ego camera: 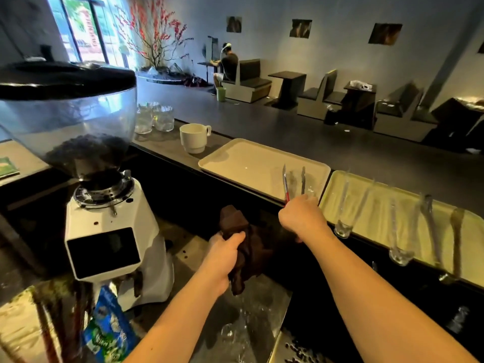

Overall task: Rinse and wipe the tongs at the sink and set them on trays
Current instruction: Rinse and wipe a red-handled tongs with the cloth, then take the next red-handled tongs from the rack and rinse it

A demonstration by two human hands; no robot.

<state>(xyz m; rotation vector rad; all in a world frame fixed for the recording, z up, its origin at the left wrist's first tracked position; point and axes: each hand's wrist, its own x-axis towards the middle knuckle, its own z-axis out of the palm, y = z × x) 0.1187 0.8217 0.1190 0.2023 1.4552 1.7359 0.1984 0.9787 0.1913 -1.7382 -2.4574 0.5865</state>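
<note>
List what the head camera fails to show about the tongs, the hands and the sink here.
- Tongs: handle end hidden inside the right hand; whether the tips touch the cream tray cannot be told.
- Green tray: tongs on it are smeared by blur; the count is uncertain, and the frame edge cuts the tray off.
- Sink basin: hidden by both forearms and the brown cloth gripped by the left hand.

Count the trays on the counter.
2. A beige tray beside the white mug, with tongs held over it; a yellow-green tray to its right holding utensils, cut off by the frame edge.
</note>
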